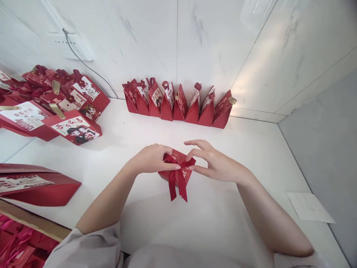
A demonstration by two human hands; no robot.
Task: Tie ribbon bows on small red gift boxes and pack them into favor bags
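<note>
A small red gift box (174, 152) with a printed pattern sits on the white table in front of me. A red ribbon bow (181, 183) is tied on it, its two tails hanging down the near side. My left hand (152, 158) grips the box from the left, thumb laid across the bow's knot, other fingers partly hidden behind the box. On the right side, my right hand (213, 162) pinches the bow's right loop between thumb and a finger, while the index finger stretches out above.
Along the wall stands a row of red gift boxes (180, 106). More boxes (76, 128) are heaped at the left, below a cable (86, 66). A larger red box (67, 190) lies nearer. A cardboard carton (33, 219) holds red items. White paper (309, 206) lies at right.
</note>
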